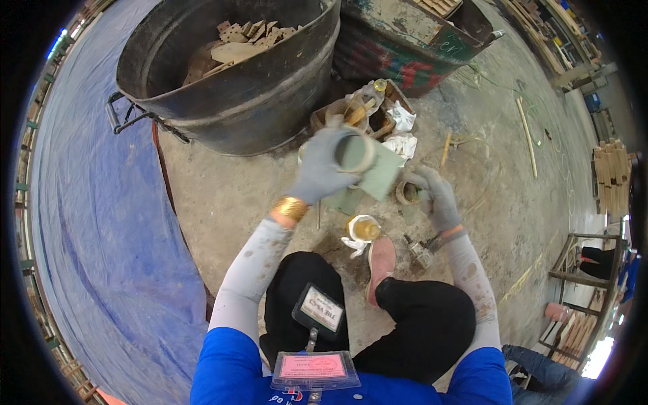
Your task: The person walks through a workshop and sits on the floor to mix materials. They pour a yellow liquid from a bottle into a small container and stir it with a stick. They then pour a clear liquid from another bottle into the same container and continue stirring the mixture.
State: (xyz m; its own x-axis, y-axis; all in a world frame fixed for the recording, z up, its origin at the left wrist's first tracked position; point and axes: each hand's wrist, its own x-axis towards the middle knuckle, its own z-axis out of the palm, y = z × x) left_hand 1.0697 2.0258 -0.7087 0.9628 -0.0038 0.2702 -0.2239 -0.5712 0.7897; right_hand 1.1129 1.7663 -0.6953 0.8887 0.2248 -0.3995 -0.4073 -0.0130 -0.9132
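Observation:
My left hand (322, 169), in a grey glove with a gold bangle at the wrist, grips a pale round can (356, 151) and tilts it above the concrete floor. My right hand (437, 197), also gloved, holds a small round tin (408, 193) low near the floor. Between them lies a pale green flat board (381, 177). Just below sits a small open pot of yellow liquid (364, 228) beside my pink shoe (381, 260). I sit cross-legged in black trousers.
A big dark metal tub (270, 88) of wood scraps stands ahead on the left, a painted metal drum (398, 47) on the right. A box of bottles and rags (378, 111) lies between. Blue tarpaulin (94, 223) covers the left; wooden racks (580, 270) stand right.

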